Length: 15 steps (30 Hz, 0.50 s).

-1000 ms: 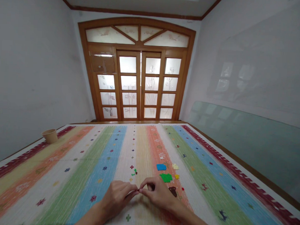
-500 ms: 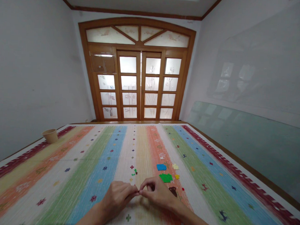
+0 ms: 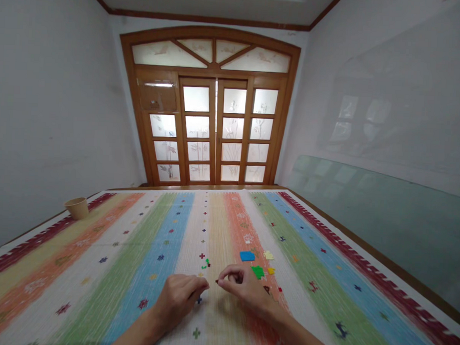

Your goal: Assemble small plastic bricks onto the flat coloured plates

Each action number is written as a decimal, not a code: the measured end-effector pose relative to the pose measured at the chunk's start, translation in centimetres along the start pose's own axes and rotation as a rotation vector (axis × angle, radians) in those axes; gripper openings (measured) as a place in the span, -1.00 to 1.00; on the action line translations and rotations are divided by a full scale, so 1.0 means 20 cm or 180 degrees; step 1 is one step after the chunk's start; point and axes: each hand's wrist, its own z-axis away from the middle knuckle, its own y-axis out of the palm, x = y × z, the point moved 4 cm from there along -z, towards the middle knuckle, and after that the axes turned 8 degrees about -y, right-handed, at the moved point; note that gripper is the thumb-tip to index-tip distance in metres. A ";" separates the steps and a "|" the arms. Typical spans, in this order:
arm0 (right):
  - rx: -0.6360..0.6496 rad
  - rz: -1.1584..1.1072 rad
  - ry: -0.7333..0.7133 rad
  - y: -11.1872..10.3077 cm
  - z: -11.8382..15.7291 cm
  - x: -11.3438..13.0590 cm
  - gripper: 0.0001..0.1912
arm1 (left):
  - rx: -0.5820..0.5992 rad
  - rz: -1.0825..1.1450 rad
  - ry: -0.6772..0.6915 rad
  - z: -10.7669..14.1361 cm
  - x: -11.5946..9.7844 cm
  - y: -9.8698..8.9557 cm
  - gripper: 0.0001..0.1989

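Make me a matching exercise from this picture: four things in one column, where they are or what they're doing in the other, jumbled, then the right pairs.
1. Cup
2. Blue pieces
3. Right hand
4. Left hand

A. Pinching a small dark piece
B. Just beyond the large green pile
C. Fingertips drawn together, apart from the dark piece
D. Standing near the left edge of the tablecloth

Pairs: 1-D, 2-B, 3-A, 4-C
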 end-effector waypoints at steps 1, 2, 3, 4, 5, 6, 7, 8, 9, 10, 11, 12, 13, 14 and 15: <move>-0.0012 -0.0024 -0.0014 0.00 0.00 0.01 -0.68 | 0.0012 0.0006 -0.0013 0.00 0.00 0.00 -0.75; -0.0030 -0.0041 -0.0044 -0.01 0.00 0.02 -0.67 | 0.0020 0.0014 -0.0015 0.00 0.00 0.01 -0.75; -0.0048 -0.0056 -0.0078 -0.01 0.00 0.03 -0.66 | 0.0028 0.0023 -0.0011 0.01 0.01 0.01 -0.76; -0.0065 -0.0072 -0.0113 -0.02 0.00 0.04 -0.65 | 0.0031 0.0032 0.0000 0.01 0.01 0.01 -0.76; -0.0089 -0.0087 -0.0144 -0.02 0.00 0.04 -0.64 | 0.0032 0.0038 0.0010 0.01 0.01 0.01 -0.76; -0.0106 -0.0099 -0.0164 -0.02 0.01 0.05 -0.62 | 0.0035 0.0039 0.0016 0.01 0.01 0.01 -0.77; -0.0117 -0.0110 -0.0171 -0.03 0.01 0.06 -0.61 | 0.0042 0.0040 0.0017 0.01 0.01 0.01 -0.77; -0.0125 -0.0123 -0.0170 -0.03 0.01 0.06 -0.60 | 0.0053 0.0046 0.0014 0.01 0.01 0.02 -0.78; -0.0129 -0.0143 -0.0168 -0.03 0.01 0.06 -0.59 | 0.0065 0.0059 0.0012 0.01 0.01 0.02 -0.79; -0.0135 -0.0170 -0.0167 -0.03 0.02 0.06 -0.58 | 0.0072 0.0076 0.0011 0.01 0.02 0.02 -0.80; -0.0139 -0.0203 -0.0167 -0.04 0.02 0.06 -0.57 | 0.0086 0.0099 0.0013 0.01 0.02 0.02 -0.80; -0.0138 -0.0241 -0.0168 -0.04 0.02 0.06 -0.56 | 0.0102 0.0124 0.0018 0.01 0.02 0.03 -0.81; -0.0137 -0.0277 -0.0172 -0.04 0.02 0.07 -0.56 | 0.0122 0.0147 0.0024 0.01 0.01 0.03 -0.81; -0.0134 -0.0310 -0.0180 -0.04 0.02 0.07 -0.55 | 0.0144 0.0162 0.0028 0.01 0.01 0.03 -0.81; -0.0136 -0.0339 -0.0188 -0.04 0.02 0.07 -0.55 | 0.0163 0.0174 0.0032 0.01 0.01 0.03 -0.81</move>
